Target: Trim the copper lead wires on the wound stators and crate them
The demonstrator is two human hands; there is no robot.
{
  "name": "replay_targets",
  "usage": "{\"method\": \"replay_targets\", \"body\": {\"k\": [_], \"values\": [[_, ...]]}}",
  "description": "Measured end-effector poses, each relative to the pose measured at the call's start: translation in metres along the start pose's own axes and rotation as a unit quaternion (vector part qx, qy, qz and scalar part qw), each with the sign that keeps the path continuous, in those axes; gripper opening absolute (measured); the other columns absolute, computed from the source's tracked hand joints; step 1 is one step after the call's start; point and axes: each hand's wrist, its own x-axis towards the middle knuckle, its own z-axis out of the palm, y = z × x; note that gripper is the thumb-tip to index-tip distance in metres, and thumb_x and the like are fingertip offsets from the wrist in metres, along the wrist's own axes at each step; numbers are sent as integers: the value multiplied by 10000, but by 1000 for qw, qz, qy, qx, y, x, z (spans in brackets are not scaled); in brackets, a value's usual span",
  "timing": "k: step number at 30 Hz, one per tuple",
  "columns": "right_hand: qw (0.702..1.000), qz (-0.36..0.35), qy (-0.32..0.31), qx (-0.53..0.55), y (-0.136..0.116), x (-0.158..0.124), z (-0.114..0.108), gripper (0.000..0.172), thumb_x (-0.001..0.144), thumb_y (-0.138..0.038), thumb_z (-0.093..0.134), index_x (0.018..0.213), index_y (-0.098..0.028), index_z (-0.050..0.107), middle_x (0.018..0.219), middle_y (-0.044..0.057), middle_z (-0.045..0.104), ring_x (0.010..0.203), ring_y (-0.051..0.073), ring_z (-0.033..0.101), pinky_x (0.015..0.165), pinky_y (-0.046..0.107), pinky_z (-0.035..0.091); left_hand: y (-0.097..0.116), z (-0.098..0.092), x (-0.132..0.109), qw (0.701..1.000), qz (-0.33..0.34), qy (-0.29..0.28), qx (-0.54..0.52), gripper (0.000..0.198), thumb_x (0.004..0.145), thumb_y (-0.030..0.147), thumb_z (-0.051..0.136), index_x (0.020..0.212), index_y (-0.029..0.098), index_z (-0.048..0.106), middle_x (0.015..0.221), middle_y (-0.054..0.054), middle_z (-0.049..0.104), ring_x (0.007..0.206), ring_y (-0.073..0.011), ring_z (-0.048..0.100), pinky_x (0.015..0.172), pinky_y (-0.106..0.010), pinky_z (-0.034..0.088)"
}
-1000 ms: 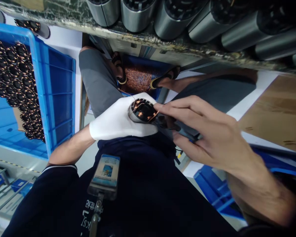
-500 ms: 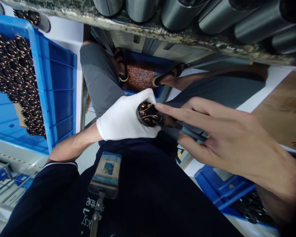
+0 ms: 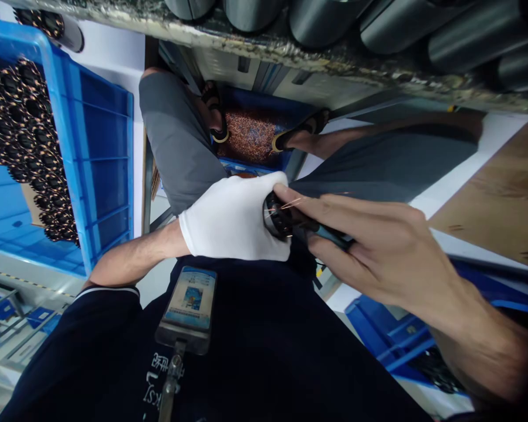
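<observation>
Over the lap, the wound stator (image 3: 278, 218) has been rotated, face now hidden; gloved left hand (image 3: 233, 220) clasped round it, bare right hand (image 3: 378, 252) pinching a dark tool (image 3: 330, 234) at its end.

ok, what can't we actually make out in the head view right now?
- Wound coil part: mostly wrapped by the gloved left hand.
- Tool in the right hand: body hidden by fingers.
- Metal cylinders: cut off by the top edge.
- Badge print: too small.

Stator (image 3: 278, 218) now deeper in left hand (image 3: 235, 220)
</observation>
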Motion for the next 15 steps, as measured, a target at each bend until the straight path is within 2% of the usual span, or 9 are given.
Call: {"method": "replay_targets", "body": {"k": [3,6,8,11,13,15], "values": [[1000,5,22,-12,-1,1,4,769,1050,-147,679,1785,-364,611,944,23,753,753,222,703,677,382,601,1,-4,3,1000,-11,-8,-10,354,761,293,866,909,267,546,799,-5,695,684,-245,646,756,-434,522],[998,24,24,-58,2,-1,5,763,1027,-165,701,1747,-414,653,884,6,733,742,229,686,709,383,630,-3,-4,5,1000,-12,-10,-14,380,744,333,908,911,265,573,803,-5,698,674,-244,633,763,-444,524],[998,47,10,-35,7,-1,5,761,1005,-183,738,1713,-457,681,898,-16,770,742,229,707,728,381,660,-10,-1,7,1000,-9,-17,-23,354,764,350,904,898,254,590,816,-11,708,706,-243,651,768,-430,533],[997,68,-11,26,20,0,7,754,968,-180,777,1674,-440,723,1140,-19,873,905,266,823,872,430,723,-26,9,11,991,-16,-39,-125,260,820,321,869,945,218,666,922,-33,762,839,-236,715,801,-382,568],[996,74,-24,48,29,2,11,752,964,-166,776,1679,-391,721,1313,9,880,1013,286,862,946,462,731,-37,18,14,964,-43,-78,-252,213,859,289,849,982,190,706,937,-33,785,863,-206,731,797,-340,583],[995,71,-24,58,34,5,18,749,971,-224,824,1698,-351,699,1433,46,856,1125,303,869,1012,481,725,-48,29,17,915,-71,-125,-377,198,859,267,859,966,177,720,870,-15,784,794,-176,723,753,-310,595]]}}
